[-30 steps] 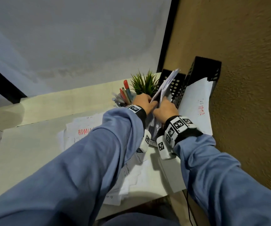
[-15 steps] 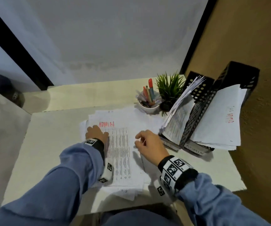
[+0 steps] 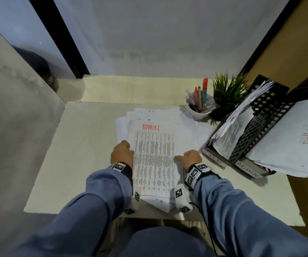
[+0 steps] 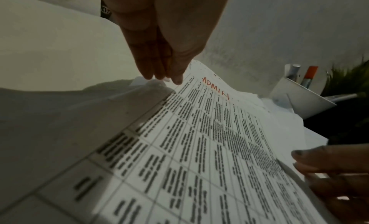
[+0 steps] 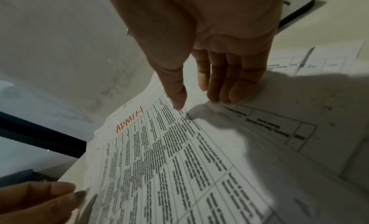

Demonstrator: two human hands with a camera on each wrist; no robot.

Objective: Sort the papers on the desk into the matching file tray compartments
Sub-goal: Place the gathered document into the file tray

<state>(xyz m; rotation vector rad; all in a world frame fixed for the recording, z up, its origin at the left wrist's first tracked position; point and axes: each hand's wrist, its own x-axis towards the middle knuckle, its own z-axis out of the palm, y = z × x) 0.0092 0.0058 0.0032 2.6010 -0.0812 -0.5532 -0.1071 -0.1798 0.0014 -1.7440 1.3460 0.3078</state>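
Note:
A loose stack of papers (image 3: 149, 115) lies in the middle of the desk. Its top sheet (image 3: 154, 160) is a printed table marked "ADMIN" in red. My left hand (image 3: 121, 153) pinches that sheet's left edge, thumb on top (image 4: 177, 80). My right hand (image 3: 186, 158) pinches the right edge, thumb on the print (image 5: 178, 106) and fingers (image 5: 219, 91) past the edge. The sheet stands slightly raised and casts a shadow. At the right the black perforated file tray (image 3: 260, 123) leans with papers in both compartments; the nearer label reads ADMIN (image 3: 247, 168).
A white cup of pens (image 3: 198, 106) and a small green plant (image 3: 227, 93) stand behind the stack, beside the tray. Bare desk (image 3: 84, 145) stretches to the left. A brown wall (image 3: 297, 43) rises behind the tray, and the desk's front edge is near my lap.
A second ago both hands were at the tray's left compartment among its papers. They came back to the stack and now hold the ADMIN sheet by its two side edges.

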